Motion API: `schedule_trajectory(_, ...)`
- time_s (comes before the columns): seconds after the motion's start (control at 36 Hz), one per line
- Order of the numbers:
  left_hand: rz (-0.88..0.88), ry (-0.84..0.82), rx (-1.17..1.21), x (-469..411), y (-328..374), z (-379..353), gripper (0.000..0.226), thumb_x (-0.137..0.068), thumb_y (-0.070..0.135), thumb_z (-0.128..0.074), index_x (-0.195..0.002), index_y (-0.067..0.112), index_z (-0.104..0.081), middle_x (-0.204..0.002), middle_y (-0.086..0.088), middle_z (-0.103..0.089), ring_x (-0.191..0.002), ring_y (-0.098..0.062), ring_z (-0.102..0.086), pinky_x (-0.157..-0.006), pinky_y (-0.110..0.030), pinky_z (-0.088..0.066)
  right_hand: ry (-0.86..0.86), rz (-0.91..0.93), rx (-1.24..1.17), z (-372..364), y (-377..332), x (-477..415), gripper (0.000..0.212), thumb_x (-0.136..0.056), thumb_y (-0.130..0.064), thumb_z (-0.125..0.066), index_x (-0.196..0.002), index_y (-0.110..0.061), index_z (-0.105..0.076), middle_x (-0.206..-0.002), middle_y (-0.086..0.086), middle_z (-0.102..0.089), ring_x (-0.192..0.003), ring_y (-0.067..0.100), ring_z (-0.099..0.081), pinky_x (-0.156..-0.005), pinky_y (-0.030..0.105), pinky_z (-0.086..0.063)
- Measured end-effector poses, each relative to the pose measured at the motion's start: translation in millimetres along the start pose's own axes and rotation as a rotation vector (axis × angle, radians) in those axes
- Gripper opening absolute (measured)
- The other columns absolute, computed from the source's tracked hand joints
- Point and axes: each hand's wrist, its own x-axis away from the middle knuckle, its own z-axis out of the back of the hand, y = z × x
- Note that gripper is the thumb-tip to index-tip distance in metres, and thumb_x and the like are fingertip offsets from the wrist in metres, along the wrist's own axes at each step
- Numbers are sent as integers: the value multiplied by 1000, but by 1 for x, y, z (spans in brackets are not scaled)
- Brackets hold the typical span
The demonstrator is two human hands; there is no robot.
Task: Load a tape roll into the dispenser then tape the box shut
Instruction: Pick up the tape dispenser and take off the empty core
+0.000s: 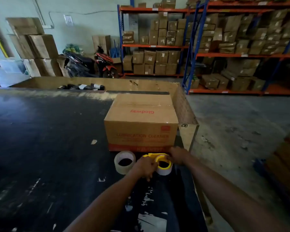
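A closed brown cardboard box (141, 114) with red print stands on the dark table (49, 148). Just in front of it lies a yellow tape dispenser (155, 156) with a white tape roll (164, 170) in it. My left hand (145, 166) grips the dispenser's left side. My right hand (177, 155) holds its right end, fingers at the roll's top. A second clear tape roll (124, 162) stands free on the table, left of my left hand.
A cardboard wall (186, 111) rims the table's far and right sides, with dark wrapped items (82, 87) behind it. Shelving with cartons (224, 47), stacked boxes (37, 47) and a motorbike (90, 64) lie beyond. Concrete floor lies to the right.
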Motion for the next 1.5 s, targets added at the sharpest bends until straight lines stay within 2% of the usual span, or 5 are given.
schedule_trajectory(0.22,271,-39,283,-10,-2,-37,54,-102,50,-37,-94,1,-57,-71,-12,-72,-63,-30,-73,-44,-23,-49,-37,-66,8,-28,13,-16,34,-98,-36,-50,-112,-6,-59,-119,22,-63,-106,40,-62,-81,43,-51)
schedule_trajectory(0.42,224,-83,547,5,2,-24,57,-103,51,-41,-139,7,-42,-121,-14,-65,-59,-19,-73,-47,-26,-55,-148,63,-89,16,-4,5,33,-93,-23,-51,-126,-20,-55,-122,8,-64,-104,29,-66,-86,43,-57)
schedule_trajectory(0.53,62,-127,680,13,5,-3,51,-100,51,-51,-127,8,-55,-123,-8,-69,-74,-22,-76,-59,-26,-58,-239,65,-177,58,-9,15,30,-99,-14,-58,-126,-11,-45,-115,16,-65,-77,24,-75,-65,37,-64)
schedule_trajectory(0.92,-414,221,714,7,54,78,33,-101,26,-58,-123,1,-64,-106,-21,-76,-96,-33,-75,-78,-32,-62,-99,120,-318,258,-57,23,48,-96,-29,-66,-141,-18,-57,-132,2,-62,-108,19,-67,-83,31,-56)
schedule_trajectory(1.5,-411,490,809,16,78,103,35,-92,36,-71,-109,6,-72,-97,-7,-80,-92,-17,-76,-86,-32,-61,81,241,-196,304,-87,-1,48,-92,-35,-72,-138,-28,-61,-144,1,-52,-118,18,-54,-89,37,-55)
